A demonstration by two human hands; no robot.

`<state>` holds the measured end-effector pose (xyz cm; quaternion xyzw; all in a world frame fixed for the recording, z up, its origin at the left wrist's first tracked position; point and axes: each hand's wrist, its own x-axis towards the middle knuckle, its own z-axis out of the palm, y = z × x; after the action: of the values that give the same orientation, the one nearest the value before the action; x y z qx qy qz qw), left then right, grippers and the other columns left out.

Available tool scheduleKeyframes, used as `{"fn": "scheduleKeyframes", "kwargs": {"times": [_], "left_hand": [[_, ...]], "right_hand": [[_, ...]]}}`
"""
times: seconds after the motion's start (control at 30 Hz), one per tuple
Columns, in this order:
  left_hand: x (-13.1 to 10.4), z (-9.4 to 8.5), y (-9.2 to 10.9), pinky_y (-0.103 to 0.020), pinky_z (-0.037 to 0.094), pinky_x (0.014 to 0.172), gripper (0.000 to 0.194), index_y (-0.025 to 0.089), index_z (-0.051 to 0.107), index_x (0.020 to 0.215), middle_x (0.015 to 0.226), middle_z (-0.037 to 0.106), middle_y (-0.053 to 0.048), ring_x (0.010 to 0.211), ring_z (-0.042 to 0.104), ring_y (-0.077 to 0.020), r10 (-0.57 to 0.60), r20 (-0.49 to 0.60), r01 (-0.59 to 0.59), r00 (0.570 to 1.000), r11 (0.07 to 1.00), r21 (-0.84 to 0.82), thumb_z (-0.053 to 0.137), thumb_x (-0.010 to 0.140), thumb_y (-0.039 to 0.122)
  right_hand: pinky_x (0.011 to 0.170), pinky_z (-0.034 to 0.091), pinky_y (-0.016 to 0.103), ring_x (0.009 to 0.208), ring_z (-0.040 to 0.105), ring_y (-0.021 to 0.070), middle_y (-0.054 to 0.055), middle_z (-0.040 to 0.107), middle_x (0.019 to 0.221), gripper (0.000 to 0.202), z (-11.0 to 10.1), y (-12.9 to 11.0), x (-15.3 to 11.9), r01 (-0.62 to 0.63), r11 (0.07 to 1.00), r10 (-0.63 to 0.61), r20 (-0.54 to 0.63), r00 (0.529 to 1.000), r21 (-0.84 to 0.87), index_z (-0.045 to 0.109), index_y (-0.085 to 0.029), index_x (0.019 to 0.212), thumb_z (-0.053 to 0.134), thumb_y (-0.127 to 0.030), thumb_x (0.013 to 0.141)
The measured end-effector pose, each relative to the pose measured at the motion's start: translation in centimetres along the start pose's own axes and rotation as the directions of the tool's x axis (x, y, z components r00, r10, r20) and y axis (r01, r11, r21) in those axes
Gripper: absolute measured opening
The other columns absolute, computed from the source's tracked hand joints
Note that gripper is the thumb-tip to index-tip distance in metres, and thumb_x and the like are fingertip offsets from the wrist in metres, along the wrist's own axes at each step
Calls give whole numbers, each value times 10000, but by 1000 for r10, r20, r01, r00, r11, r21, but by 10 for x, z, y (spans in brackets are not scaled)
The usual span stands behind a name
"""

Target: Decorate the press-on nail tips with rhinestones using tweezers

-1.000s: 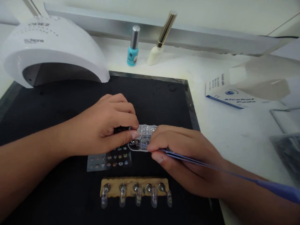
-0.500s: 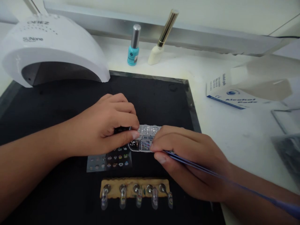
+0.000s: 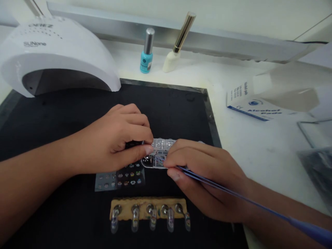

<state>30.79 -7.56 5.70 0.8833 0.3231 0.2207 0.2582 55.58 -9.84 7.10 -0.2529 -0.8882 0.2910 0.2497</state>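
Leftward goes your right hand [image 3: 204, 176] by a touch since half a second ago, bringing the blue-violet tweezers [image 3: 228, 190] back over the rhinestone case [image 3: 160, 144], while your left hand [image 3: 127, 135] holds its place. Your right thumb and fingers are closed around the tweezers, their two arms slightly parted along the shaft; the fine tips reach left over the case's near row, toward the dark near-left compartment with its loose stones, and whether they grip one you can't tell from here. Your left thumb and index finger are nearly together, closed on the case's left end, the other fingers curled. That clear, sectioned case lies mid-scene on the black mat [image 3: 176, 114], between your hands, its right part hidden behind your right one. Just nearer and left, partly under your left hand, lies a sticker sheet [image 3: 119, 181] of tiny figures. Nearer still, five clear nail tips [image 3: 135, 221] stand out from a tan strip [image 3: 142, 207]. Far left sits the white SUNone lamp [image 3: 72, 45]; far centre, the turquoise polish bottle [image 3: 145, 62] beside a cream one; far right, the Alcohol Pads box [image 3: 256, 100].
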Motion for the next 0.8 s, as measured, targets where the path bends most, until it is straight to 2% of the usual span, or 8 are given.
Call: {"fn": "scheduleKeyframes", "kwargs": {"times": [0.8], "left_hand": [[1, 1, -1, -393, 353, 823, 188, 230, 707, 893, 935, 703, -15, 926, 578, -210, 3, 3, -3, 1000, 1000, -11, 563, 1004, 280]], "right_hand": [[682, 515, 270, 758, 609, 137, 22, 652, 843, 94, 0, 0, -1, -14, 1000, 14, -14, 1000, 15, 568, -200, 937, 523, -131, 983]]}}
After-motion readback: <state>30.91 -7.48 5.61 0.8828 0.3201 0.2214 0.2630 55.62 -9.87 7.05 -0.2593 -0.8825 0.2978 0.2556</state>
